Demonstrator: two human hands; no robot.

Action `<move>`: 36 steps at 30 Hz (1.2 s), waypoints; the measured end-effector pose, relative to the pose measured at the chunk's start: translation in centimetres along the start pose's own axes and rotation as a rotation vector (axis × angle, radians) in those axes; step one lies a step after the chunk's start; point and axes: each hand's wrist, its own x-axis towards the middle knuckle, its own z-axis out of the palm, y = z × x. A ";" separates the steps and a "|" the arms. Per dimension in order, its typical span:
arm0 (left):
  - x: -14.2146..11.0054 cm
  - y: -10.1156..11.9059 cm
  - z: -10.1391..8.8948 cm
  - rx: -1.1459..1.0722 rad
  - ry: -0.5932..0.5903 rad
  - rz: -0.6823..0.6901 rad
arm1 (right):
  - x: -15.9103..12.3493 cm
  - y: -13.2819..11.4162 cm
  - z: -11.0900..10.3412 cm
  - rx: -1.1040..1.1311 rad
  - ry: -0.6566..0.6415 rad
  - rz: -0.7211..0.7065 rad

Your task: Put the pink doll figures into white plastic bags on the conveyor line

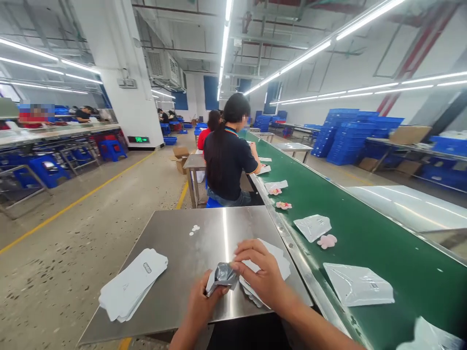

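Note:
My left hand (206, 296) grips a small white plastic pouch (225, 276) whose grey inner side shows at its gaping mouth. My right hand (260, 272) has its thumb and fingertips pinched at the pouch's right edge; what lies inside the pouch cannot be made out. Partly hidden under my right hand is a pile of flat white pouches (282, 257) on the metal table (189, 287). To the left lies a fanned stack of flat white printed pieces (134, 282).
Small white discs (195, 228) lie toward the table's far side. Along the right runs a green conveyor belt (365, 233) carrying white pouches (359, 286) and pink flower-like pieces (327, 241). A co-worker in a dark shirt (229, 155) sits ahead. Blue crates (350, 138) are stacked beyond.

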 end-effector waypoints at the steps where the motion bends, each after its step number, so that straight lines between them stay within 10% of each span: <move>1: 0.2 0.5 0.8 0.005 -0.042 0.019 | 0.3 -0.3 -0.8 -0.014 -0.010 0.002; 9: 2.0 1.8 5.3 -0.073 -0.236 0.041 | -1.2 -0.8 -5.1 -0.334 -0.246 -0.077; 20: 2.1 3.3 9.0 -0.202 -0.269 -0.170 | -5.6 13.0 -24.4 -0.878 -0.054 1.250; 30: 1.8 3.7 10.8 -0.213 -0.414 -0.168 | -11.6 14.5 -21.3 -0.943 -0.082 1.163; 36: 2.2 5.7 15.2 -0.243 -0.665 -0.003 | -11.5 8.7 -24.2 -0.629 0.002 1.052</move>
